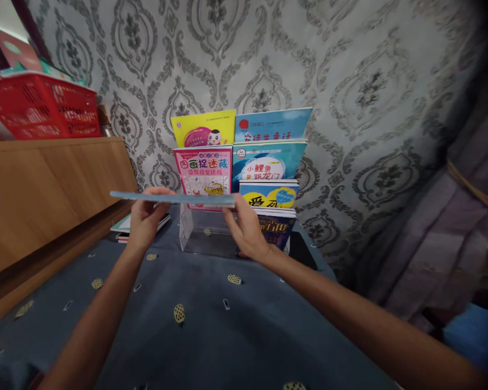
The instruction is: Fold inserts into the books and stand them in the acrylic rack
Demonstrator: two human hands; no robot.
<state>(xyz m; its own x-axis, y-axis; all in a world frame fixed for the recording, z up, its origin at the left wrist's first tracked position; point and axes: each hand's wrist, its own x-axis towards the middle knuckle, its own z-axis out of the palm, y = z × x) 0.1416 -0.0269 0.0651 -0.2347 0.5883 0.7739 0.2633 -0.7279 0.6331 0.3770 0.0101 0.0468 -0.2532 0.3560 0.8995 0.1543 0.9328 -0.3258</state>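
At far left, red basket [44, 108] sits on top of wooden cabinet [44, 189]. Below the cabinet's edge, a flat stack of books [124, 225] lies on the dark blue spotted cover [211, 325], just beside my left hand [146, 219]. Left hand: fingers closed on the left part of a thin blue book [174, 198]. Book held level, seen edge-on, clear of the cover, spanning between both hands in front of the clear tiered rack [203, 235]. Right hand [246, 230]: fingers closed on the book's right end. Rack stands against the patterned wall, books upright in rows: pink book [203, 170] and yellow book [203, 129] on its left side, light blue books [268, 160] on its right. Far right: grey-purple curtain [451, 227]
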